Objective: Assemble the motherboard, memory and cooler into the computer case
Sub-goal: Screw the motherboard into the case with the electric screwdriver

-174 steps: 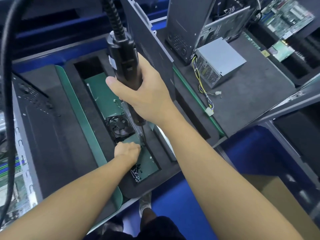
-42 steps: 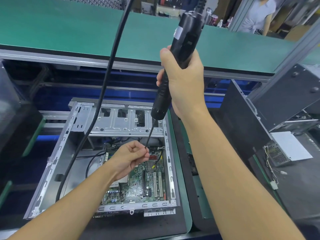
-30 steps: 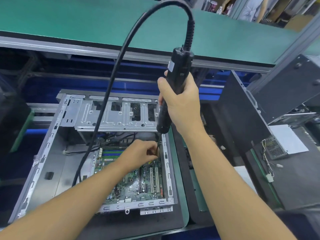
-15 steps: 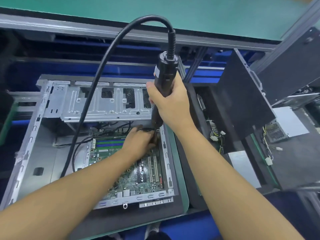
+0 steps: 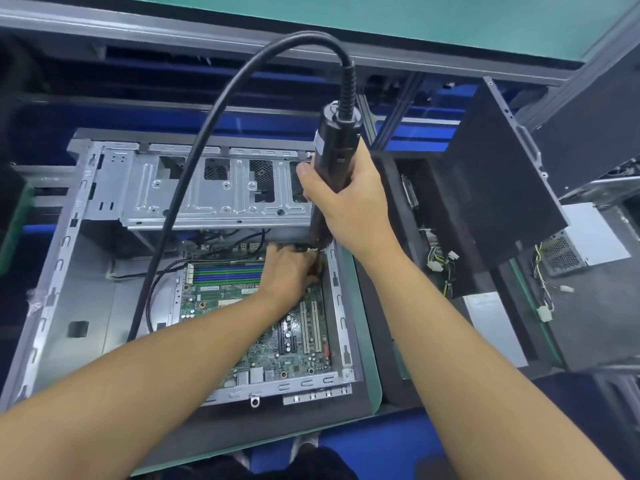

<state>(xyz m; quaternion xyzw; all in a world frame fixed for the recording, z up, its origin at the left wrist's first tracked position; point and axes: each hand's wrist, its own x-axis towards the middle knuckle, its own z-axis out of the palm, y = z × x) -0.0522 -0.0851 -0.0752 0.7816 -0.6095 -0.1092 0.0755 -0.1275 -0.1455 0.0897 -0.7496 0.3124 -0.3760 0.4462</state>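
Head view, only view.

The computer case (image 5: 86, 271) is lying open-side up on the green-edged mat. The motherboard (image 5: 242, 306) is already sitting inside it, against the right wall and below the drive cage (image 5: 214, 192).

The right hand (image 5: 346, 199) is gripping the barrel of the electric screwdriver (image 5: 336, 147), fingers wrapped round it, tool pointing down at the board's far right corner. Its cable (image 5: 194, 188) is arching over the case.

The left hand (image 5: 289, 268) is curling its fingers round the driver's tip, apparently steadying the bit. Neither bit end nor screw is showing.

Judgement: the board is placed and is being screwed down, so the task is in an early-to-middle stage.

The memory slots (image 5: 228, 273) are showing as blue and green strips. I cannot tell whether sticks are seated. No cooler is showing on the board, and the left forearm is hiding part of it.

Likely left: remaining screws, memory, cooler.
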